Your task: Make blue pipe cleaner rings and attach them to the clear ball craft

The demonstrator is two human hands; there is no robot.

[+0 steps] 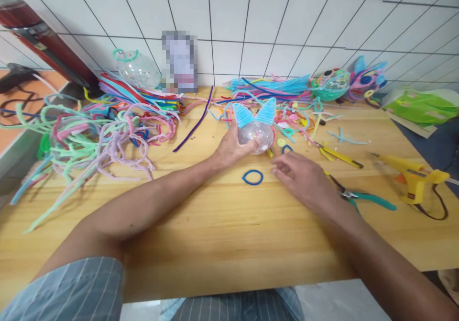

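One ball (255, 135), two blue ears (266, 112)

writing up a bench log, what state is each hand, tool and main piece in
clear ball: held, blue ears on top
left hand: closed around the ball
right hand: fingers partly curled, grip unclear
blue loop: closed, lying on the table
purple pipe cleaner: unlooped, slightly curved
pliers: lying down, partly hidden
glue gun: lying down, power unclear
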